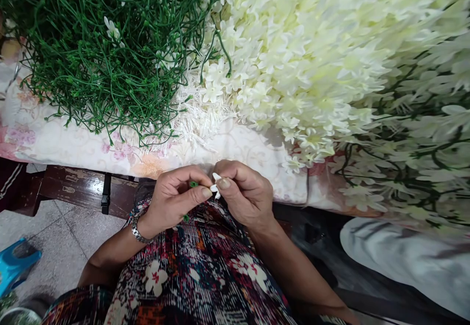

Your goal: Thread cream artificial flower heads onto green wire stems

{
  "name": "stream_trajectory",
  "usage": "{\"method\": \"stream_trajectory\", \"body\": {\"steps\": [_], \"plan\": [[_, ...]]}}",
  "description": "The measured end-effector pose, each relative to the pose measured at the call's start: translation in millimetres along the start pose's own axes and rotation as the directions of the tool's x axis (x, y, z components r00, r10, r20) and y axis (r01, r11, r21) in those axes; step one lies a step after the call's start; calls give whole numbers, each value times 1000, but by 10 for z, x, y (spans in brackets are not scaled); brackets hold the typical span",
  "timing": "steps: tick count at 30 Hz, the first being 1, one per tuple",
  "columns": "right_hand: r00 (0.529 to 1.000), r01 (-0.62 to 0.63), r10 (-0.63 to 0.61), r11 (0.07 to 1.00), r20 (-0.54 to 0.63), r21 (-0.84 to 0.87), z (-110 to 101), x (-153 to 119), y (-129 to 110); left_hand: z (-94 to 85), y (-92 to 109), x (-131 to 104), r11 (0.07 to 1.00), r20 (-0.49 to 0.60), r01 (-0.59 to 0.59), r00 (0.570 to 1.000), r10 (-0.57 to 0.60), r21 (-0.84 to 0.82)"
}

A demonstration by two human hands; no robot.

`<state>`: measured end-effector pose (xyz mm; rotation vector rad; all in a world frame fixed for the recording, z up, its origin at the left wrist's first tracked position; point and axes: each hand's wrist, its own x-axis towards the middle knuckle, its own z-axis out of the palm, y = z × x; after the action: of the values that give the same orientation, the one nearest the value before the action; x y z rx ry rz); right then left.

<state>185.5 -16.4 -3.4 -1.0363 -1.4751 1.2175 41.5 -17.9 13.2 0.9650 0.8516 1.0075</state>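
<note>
Between the two hands, just off the near edge of the patterned cloth (253,149), was a small white flower (216,188). Its longer spread ran roughly toward and away from the body, crossways to the line joining the hands. Nearer was the right hand (251,195), thumb and forefinger pinched on the petals; the left hand (171,200) met its other side, fingers closed around a mostly hidden green sprig (193,184).

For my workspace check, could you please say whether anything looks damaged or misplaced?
The brown wooden rail below the cloth looks worn, with pale chips in its finish; a few white blossoms sit among green stems, apart from the blossom pile.
</note>
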Motion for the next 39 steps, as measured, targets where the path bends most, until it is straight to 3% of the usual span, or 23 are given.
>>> {"method": "stream_trajectory", "body": {"steps": [14, 17, 19, 22, 24, 27, 32, 36, 39], "plan": [[998, 34, -34, 999, 61, -8, -14, -2, 30, -13, -1, 0, 999, 24, 27, 999, -26, -32], [991, 122, -114, 984, 62, -129, -17, 24, -10, -19, 4, -7, 1000, -3, 8, 1000, -8, 16], [978, 198, -206, 939, 1, -281, -22, 29, -49, -14, 17, -20, 996, -52, -24, 998, 29, 89], [915, 292, -386, 836, -120, -465, -29, 6, -105, 10, 40, -43, 963, -127, -90, 984, 126, 253], [898, 334, -431, 795, -84, -507, -24, -15, -129, 29, 46, -56, 922, -136, -138, 971, 199, 362], [937, 325, -349, 827, 34, -459, -4, -25, -139, 43, 42, -61, 846, -90, -230, 947, 308, 481], [975, 224, -217, 925, 56, -308, -7, -10, -138, 41, 55, -44, 800, 40, -326, 934, 355, 504], [976, 218, -212, 932, 51, -289, -35, -26, -155, 45, 76, -43, 849, 28, -268, 957, 287, 456], [975, 201, -221, 911, -14, -359, -69, -39, -172, 26, 71, -49, 914, -57, -161, 979, 195, 372]]}}
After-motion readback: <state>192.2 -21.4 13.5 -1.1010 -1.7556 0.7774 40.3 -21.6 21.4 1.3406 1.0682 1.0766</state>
